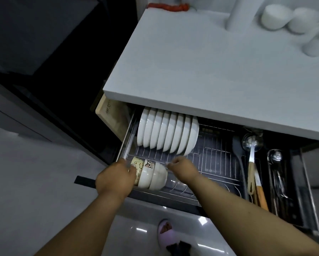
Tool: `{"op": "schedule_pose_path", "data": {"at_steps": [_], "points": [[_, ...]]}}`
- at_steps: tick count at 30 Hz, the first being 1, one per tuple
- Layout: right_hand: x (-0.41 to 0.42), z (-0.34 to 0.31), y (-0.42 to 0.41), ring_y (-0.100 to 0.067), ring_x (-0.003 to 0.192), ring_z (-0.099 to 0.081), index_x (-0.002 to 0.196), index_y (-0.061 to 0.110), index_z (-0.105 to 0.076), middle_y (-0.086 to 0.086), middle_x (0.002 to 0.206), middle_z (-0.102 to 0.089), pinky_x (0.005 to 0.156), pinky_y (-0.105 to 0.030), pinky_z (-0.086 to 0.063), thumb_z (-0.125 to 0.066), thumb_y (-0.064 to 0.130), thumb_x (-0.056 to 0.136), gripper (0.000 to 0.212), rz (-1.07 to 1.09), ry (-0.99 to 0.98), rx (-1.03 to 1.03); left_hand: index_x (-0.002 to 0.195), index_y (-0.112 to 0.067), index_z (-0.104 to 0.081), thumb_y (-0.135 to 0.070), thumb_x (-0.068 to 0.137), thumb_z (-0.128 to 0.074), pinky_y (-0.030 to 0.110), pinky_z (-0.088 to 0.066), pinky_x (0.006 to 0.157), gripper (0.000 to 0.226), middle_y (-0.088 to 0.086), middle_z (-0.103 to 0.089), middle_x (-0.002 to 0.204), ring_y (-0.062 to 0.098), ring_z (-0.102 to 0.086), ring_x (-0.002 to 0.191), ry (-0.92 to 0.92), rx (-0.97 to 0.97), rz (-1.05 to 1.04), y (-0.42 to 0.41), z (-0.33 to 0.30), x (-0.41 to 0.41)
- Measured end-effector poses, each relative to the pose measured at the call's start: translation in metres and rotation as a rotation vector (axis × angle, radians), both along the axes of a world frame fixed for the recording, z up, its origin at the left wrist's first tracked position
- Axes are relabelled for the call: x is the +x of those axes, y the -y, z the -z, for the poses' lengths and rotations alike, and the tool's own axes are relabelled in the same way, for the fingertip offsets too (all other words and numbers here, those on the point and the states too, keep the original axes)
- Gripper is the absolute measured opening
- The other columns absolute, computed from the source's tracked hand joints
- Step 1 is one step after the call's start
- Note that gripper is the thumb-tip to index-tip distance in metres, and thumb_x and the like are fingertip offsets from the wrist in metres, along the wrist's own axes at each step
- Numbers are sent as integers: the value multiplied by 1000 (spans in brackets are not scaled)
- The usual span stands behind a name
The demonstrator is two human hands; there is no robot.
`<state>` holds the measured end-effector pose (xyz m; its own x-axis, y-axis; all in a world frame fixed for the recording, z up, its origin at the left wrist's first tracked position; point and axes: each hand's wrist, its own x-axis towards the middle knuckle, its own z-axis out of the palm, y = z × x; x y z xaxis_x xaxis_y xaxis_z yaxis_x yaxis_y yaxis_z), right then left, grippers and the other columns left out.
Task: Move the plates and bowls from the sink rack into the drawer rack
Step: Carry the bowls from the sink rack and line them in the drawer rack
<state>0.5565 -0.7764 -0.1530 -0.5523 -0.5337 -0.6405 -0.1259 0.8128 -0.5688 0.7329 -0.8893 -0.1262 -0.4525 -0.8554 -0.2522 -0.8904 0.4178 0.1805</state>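
The pulled-out drawer rack [216, 156] of wire holds a row of several white plates [166, 133] standing on edge at its back left. At the front left lie several bowls [151, 174] nested on their sides, two of them with cartoon prints. My left hand [116, 177] rests against the left end of the bowl stack, fingers curled on the printed bowl. My right hand [182, 168] is just right of the bowls with fingertips pinched close at the rim of the last white bowl; whether it grips the rim I cannot tell. The sink rack is out of view.
A white countertop [201, 71] overhangs the drawer, with white bowls [276, 17] at its back right. The drawer's right side holds a black spatula [238, 156], ladles and knives [258, 189]. A wooden board [114, 117] stands left of the drawer. My slippered foot [167, 231] is below.
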Motion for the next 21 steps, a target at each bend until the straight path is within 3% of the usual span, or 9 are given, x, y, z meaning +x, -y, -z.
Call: {"op": "schedule_pose_path", "data": {"at_steps": [4,6,8,11,18,21], "points": [[-25,-35,-36,-22,89,-59,98,16,-57,-1,91,-61,78,-31,-47,-60,43,88,29,59,-50,-80,108,-18,-55,-41,96,-35,29,-44,68,32,6,-65,107,22,-56,82,8,65,25,-4,-6,-12],[-37,-53,-57,-18,79,-60,104,15,-58,0,89,-61,67,-27,-48,-58,42,89,31,109,-59,-118,112,-17,-55,-39,95,-38,32,-47,77,32,9,-63,115,28,-59,96,-25,117,46,-13,-7,-27],[-49,-72,-81,-14,72,-56,107,16,-56,3,85,-58,57,-23,-44,-57,41,90,30,151,-91,-143,110,-18,-56,-38,94,-41,33,-48,79,29,10,-64,114,30,-60,101,-70,157,92,-32,-12,-49],[-65,-95,-120,-15,86,-55,113,17,-56,4,95,-56,66,-25,-40,-57,43,90,35,196,-221,-166,107,-19,-54,-38,96,-40,31,-43,74,26,5,-63,113,27,-59,101,-123,174,238,-69,-24,-87],[-97,-131,-226,-15,78,-58,105,19,-60,1,89,-62,62,-26,-40,-60,41,88,29,382,-450,-195,105,-19,-53,-41,97,-39,30,-46,72,27,-1,-64,102,19,-57,87,-235,224,505,-155,-44,-163],[-110,-146,-278,-11,80,-53,104,19,-61,5,93,-56,62,-23,-37,-59,38,89,24,452,-534,-202,111,-19,-53,-41,97,-40,29,-46,74,29,0,-64,107,20,-58,92,-246,222,584,-194,-47,-190]]}}
